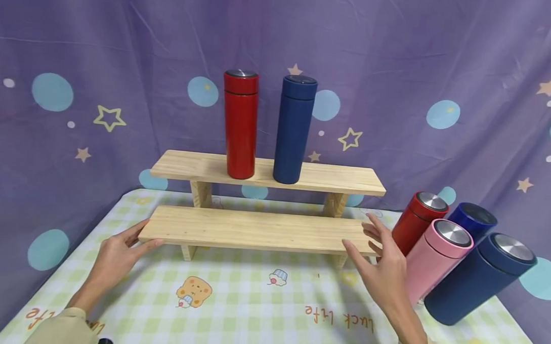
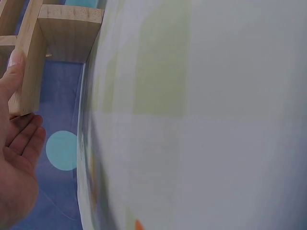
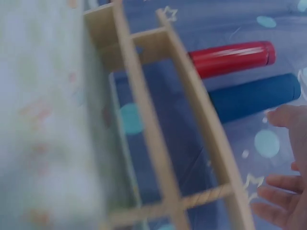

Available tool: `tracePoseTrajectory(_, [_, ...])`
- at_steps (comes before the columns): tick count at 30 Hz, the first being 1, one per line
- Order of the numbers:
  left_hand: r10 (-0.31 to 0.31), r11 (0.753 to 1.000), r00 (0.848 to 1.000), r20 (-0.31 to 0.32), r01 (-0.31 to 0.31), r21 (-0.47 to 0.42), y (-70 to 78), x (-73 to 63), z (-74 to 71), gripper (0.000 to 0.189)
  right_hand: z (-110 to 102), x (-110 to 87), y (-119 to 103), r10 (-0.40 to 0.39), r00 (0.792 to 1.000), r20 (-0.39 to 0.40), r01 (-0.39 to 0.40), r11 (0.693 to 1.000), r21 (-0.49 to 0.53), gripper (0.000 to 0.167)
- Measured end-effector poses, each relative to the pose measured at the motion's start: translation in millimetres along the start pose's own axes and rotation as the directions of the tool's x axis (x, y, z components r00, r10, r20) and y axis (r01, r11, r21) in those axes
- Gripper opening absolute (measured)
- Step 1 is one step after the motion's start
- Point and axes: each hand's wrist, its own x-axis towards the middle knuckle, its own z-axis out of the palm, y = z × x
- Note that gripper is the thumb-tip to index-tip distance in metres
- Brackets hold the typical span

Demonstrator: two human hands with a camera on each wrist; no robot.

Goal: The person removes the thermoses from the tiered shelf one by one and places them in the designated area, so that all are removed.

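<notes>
A two-tier wooden shelf (image 1: 260, 228) stands on the table. My left hand (image 1: 116, 257) holds the left end of its lower board, the thumb (image 2: 15, 72) along the front edge and the fingers at the end. My right hand (image 1: 383, 269) is spread near the board's right end, beside the pink flask; in the right wrist view it appears apart from the wood. On the upper board a red thermos flask (image 1: 240, 128) and a blue thermos flask (image 1: 295, 132) stand upright, side by side.
Right of the shelf stand a second red flask (image 1: 415, 225), a pink flask (image 1: 436, 261), a shiny blue flask (image 1: 474, 217) and a wide navy flask (image 1: 477, 280). A checked cloth (image 1: 243, 312) covers the table. Behind hangs a purple curtain (image 1: 375, 59).
</notes>
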Motion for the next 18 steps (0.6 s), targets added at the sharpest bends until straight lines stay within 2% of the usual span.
tracePoseTrajectory(5, [0.012, 1.000, 1.000, 0.000, -0.012, -0.013, -1.1, -0.2, -0.5, 0.078, -18.7, -28.8, 16.8, -0.068, 0.992, -0.108, 0.066, 0.998, -0.025, 0.078])
tracePoseTrajectory(8, [0.006, 1.000, 1.000, 0.006, -0.006, -0.011, -1.2, -0.6, -0.5, 0.079, -29.6, -42.0, 25.5, -0.074, 0.979, -0.188, 0.067, 0.997, -0.040, 0.076])
tracePoseTrajectory(12, [-0.015, 1.000, 1.000, 0.022, 0.015, -0.007, -0.7, -0.8, -0.3, 0.081, -42.4, -56.5, 34.9, 0.023, 0.955, -0.296, -0.054, 0.994, -0.098, 0.067])
tracePoseTrajectory(18, [-0.005, 1.000, 1.000, 0.018, 0.005, -0.003, -1.1, 0.4, -0.6, 0.081, -51.4, -69.1, 45.0, 0.170, 0.889, -0.424, -0.242, 0.963, -0.122, 0.058])
